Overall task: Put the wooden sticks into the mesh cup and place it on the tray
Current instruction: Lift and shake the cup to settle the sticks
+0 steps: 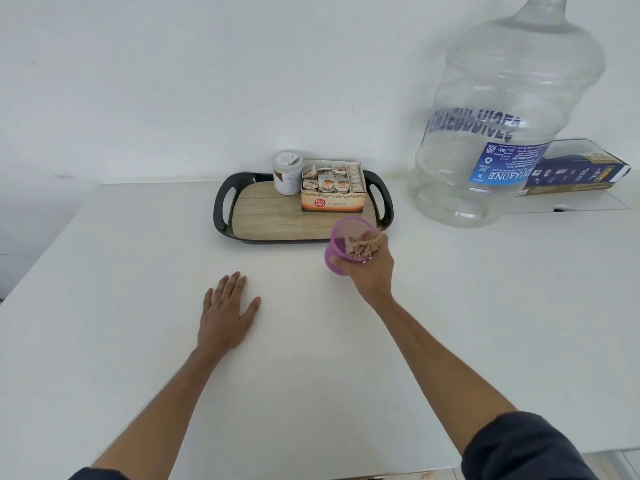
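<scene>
A purple mesh cup is held tilted just above the white table, at the near right corner of the tray. Wooden sticks fill it, their ends showing at the rim. My right hand is wrapped around the cup from the near side. The tray has a black rim with two handles and a wood-grain floor, and sits at the back of the table. My left hand lies flat on the table with its fingers spread and holds nothing.
On the tray stand a white lidded jar and an open box of tea sachets. A large clear water bottle stands at the right, with a dark blue box behind it. The white wall is close behind.
</scene>
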Tool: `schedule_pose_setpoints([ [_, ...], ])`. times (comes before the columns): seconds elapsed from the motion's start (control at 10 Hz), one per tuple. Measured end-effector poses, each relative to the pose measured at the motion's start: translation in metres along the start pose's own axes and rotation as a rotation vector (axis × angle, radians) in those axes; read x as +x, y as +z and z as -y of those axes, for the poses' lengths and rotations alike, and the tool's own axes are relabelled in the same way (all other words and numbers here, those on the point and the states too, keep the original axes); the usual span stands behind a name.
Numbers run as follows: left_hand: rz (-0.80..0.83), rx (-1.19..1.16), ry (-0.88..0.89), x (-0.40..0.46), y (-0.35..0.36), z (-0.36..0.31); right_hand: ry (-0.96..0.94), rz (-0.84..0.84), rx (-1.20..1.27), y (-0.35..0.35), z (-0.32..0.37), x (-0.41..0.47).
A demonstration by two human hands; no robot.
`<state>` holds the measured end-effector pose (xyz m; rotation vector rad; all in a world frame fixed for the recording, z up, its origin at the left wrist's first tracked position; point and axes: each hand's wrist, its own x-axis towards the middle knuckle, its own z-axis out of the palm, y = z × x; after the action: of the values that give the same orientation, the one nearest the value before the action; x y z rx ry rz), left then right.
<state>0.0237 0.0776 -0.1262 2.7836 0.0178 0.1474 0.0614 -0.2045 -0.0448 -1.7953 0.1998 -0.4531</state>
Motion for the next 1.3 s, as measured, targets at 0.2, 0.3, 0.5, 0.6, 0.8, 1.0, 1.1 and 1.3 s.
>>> schedule_pose_setpoints([
  [0.2,0.001,0.001,0.001,0.001,0.001,0.000,-0.022,-0.009,0.019,0.000,0.000,0.000],
  [0.3,0.001,-0.001,0.003,0.000,0.001,0.001,-0.001,0.021,-0.014,0.000,-0.002,-0.005],
  [0.5,-0.008,0.010,0.009,0.000,0.001,0.001,0.032,0.052,-0.012,0.001,-0.004,-0.007],
  [0.6,-0.009,0.009,0.007,0.001,0.001,0.001,0.059,0.116,-0.065,0.004,-0.014,-0.016],
  [0.8,-0.010,-0.004,0.010,0.001,0.001,0.001,0.050,0.231,-0.125,0.012,-0.020,-0.028],
  [1.0,-0.015,-0.005,0.010,0.001,0.002,0.002,-0.028,0.128,-0.279,0.022,-0.009,-0.040],
  [1.1,-0.018,0.002,0.011,0.001,0.003,0.003,-0.055,0.019,-0.405,0.033,-0.003,-0.046],
  [1.3,-0.014,-0.004,0.013,0.001,0.004,0.003,-0.025,-0.051,-0.181,0.031,0.010,-0.024],
])
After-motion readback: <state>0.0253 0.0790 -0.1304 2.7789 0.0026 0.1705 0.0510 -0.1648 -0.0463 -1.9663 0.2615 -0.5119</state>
